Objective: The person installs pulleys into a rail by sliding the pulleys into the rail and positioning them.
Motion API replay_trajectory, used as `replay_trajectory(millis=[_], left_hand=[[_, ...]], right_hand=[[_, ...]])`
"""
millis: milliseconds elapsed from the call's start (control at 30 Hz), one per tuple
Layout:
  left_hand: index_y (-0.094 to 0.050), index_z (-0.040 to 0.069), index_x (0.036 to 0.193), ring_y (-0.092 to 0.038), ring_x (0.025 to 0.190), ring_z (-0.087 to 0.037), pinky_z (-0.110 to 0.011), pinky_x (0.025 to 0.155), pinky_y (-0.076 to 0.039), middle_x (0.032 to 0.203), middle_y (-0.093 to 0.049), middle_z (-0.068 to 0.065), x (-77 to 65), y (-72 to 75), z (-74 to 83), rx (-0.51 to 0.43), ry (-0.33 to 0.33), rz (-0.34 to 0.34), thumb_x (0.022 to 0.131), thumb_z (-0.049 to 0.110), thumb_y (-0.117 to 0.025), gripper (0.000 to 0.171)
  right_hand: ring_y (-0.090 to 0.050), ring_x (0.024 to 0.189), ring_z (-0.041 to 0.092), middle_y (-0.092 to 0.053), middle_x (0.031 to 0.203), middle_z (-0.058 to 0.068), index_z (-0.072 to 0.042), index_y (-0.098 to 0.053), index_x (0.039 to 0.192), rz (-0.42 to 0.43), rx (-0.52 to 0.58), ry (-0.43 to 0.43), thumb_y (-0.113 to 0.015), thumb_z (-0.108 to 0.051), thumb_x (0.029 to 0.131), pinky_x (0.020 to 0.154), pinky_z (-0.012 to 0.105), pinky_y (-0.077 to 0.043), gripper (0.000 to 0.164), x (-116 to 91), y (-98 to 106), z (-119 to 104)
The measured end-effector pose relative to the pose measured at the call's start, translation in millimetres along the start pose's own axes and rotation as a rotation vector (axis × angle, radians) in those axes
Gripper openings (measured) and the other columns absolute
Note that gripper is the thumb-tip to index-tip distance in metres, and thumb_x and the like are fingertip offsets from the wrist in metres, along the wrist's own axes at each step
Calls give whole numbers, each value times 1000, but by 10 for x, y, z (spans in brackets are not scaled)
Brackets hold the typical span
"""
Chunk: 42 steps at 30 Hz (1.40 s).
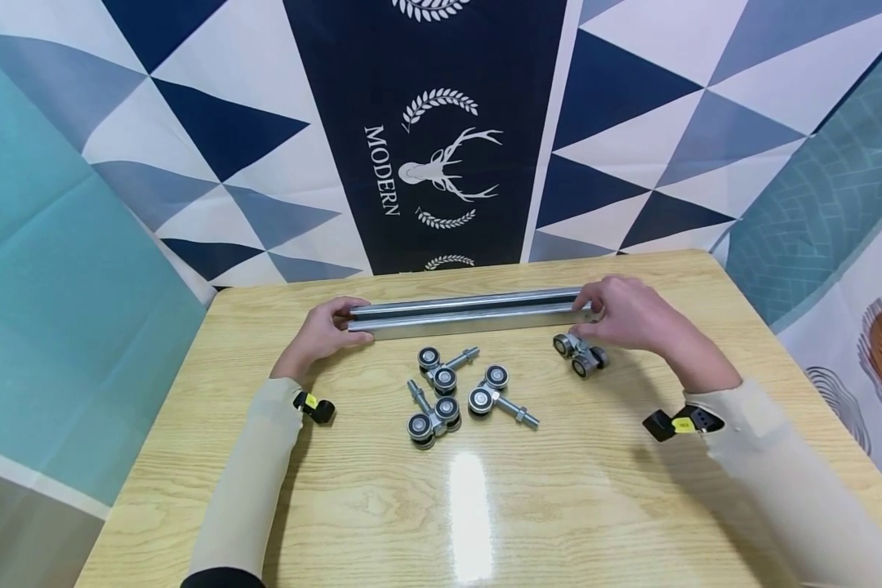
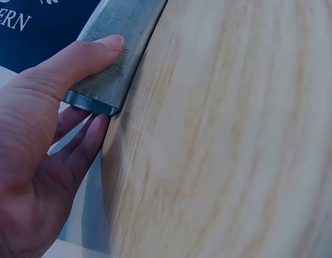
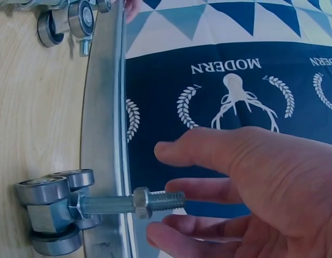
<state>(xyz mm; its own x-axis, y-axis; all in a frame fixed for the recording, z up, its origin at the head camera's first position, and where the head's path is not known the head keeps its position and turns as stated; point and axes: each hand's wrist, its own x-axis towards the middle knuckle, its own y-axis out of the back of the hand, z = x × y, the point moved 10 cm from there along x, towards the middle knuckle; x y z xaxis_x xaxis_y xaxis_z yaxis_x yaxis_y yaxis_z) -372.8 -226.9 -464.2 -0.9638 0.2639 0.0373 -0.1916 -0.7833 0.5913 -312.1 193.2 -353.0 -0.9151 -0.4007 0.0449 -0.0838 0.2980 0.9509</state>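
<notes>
A metal rail [image 1: 470, 323] stretches crosswise between a person's two hands over a wooden table [image 1: 367, 523].

The left hand [image 1: 323, 331] grips the rail's left end, thumb along its near side; the right hand [image 1: 625, 314], fingers parted, is at the right end. Just this side of that end, nearest the right hand, sits a wheeled roller [image 1: 581, 357], its bolt [image 3: 109, 204] pointing across the rail toward the fingers; whether they touch is unclear. Three more rollers [image 1: 480, 401] lie before the rail's middle.
</notes>
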Motion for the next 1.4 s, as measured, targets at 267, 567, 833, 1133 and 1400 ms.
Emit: replay_trajectory(millis=[267, 567, 833, 1133, 1400], left_hand=[[-65, 19, 127, -60, 98, -27, -42, 89, -51, 120, -65, -10, -2, -1, -18, -1, 8, -8, 73, 34, -89, 61], [-65, 19, 127, -59, 100, -27, -44, 91, -50, 121, -64, -10, -4, -5, -26, 0, 23, -9, 73, 33, -89, 61], [-64, 20, 128, -58, 101, -28, -45, 92, -50, 122, -64, -9, 0, 0, -47, -15, 35, -11, 73, 34, -89, 62], [-65, 20, 127, -59, 100, -28, -44, 91, -49, 121, -64, -10, 8, 6, -25, -16, 26, -5, 72, 32, -90, 62], [-65, 20, 127, -59, 100, -28, -45, 91, -49, 122, -64, -9, 10, 11, -33, -25, 33, -1, 72, 32, -90, 62]], right_hand=[[-57, 65, 16, -71, 74, 1, -13, -76, 81, -55, 34, -11, -80, -17, 80, 64, 36, -45, 6, -3, -118, 29], [-61, 62, 13, -77, 79, 5, -11, -79, 78, -36, 52, -22, -80, -14, 82, 62, 37, -48, 5, -5, -131, 40], [-63, 62, 12, -78, 76, 4, -11, -81, 77, -27, 50, -8, -82, -13, 81, 61, 38, -49, 4, -12, -105, 17], [-64, 67, 14, -77, 76, 1, -12, -81, 75, -22, 31, 94, -82, -9, 80, 64, 41, -54, 6, 1, -48, -23], [-56, 65, 10, -73, 72, -2, -15, -80, 73, -41, 14, 226, -81, -1, 78, 60, 33, -49, 15, -24, 5, -127]])
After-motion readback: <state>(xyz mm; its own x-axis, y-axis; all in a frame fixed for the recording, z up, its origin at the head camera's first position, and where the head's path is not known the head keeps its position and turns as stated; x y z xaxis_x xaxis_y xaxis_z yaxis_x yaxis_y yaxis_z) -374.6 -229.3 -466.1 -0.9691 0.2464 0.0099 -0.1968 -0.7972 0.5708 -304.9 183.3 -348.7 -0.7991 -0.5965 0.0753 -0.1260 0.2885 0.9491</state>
